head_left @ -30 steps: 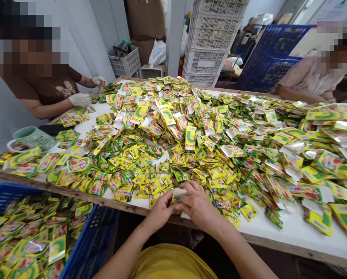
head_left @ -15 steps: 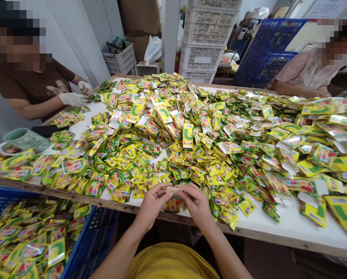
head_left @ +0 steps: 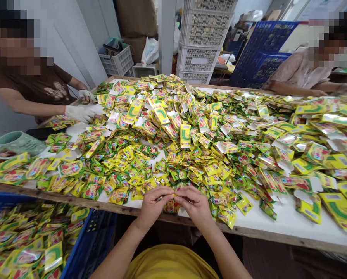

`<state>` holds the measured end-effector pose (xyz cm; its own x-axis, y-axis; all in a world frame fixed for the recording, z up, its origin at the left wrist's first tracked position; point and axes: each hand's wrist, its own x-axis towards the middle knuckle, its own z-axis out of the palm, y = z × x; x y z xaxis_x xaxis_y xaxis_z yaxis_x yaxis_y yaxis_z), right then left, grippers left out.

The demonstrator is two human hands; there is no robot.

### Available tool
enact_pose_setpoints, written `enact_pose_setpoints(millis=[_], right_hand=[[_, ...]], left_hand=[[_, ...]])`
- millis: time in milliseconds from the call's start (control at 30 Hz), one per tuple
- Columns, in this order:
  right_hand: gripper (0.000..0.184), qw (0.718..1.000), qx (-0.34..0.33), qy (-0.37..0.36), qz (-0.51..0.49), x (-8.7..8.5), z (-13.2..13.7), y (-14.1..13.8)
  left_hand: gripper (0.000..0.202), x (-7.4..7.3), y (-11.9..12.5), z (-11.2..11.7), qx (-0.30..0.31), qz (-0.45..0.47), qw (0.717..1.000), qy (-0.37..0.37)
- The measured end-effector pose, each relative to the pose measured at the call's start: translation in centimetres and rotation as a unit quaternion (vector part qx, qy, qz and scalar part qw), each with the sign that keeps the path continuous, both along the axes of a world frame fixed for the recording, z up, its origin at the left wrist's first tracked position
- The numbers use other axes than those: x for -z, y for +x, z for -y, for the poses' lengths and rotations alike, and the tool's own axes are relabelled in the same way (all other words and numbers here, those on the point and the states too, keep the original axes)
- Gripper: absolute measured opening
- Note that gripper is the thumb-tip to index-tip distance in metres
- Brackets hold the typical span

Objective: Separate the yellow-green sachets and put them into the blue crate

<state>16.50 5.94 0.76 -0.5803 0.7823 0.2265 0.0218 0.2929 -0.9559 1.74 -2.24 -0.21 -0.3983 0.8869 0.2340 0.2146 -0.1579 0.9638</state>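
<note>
At the table's front edge, my left hand (head_left: 153, 203) and my right hand (head_left: 195, 203) meet fingertip to fingertip. Both are closed in a pinch on the top end of a small yellow and red carton (head_left: 171, 208). My fingers cover that end; the printed front shows below them. Small yellow and green sachets (head_left: 215, 170) lie heaped just beyond my hands. Behind them rises a pile of yellow printed cartons (head_left: 185, 135), several with white end flaps sticking out.
A blue crate (head_left: 77, 242) of filled cartons stands below the table's left front edge. On the left are a green mug (head_left: 23, 142) and a co-worker's gloved hand (head_left: 82, 112). Another person (head_left: 302, 71) sits at the far right. White crates (head_left: 204, 42) are stacked behind.
The carton's pale end flap, visible between my fingers before, is now covered by my fingertips, which have come together. The left co-worker's gloved hand has reached right toward the pile.
</note>
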Motion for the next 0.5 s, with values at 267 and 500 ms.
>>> enact_pose_setpoints(millis=[267, 500], right_hand=[[0.019, 0.990, -0.013, 0.133, 0.045, -0.3, 1.3, 1.2], [0.026, 0.987, -0.061, 0.137, 0.055, 0.1, 2.4, 2.7]], left_hand=[[0.018, 0.1, -0.1, 1.1, 0.025, -0.058, 0.997, 0.033], [0.038, 1.5, 0.2, 2.8, 0.088, -0.112, 0.985, 0.093]])
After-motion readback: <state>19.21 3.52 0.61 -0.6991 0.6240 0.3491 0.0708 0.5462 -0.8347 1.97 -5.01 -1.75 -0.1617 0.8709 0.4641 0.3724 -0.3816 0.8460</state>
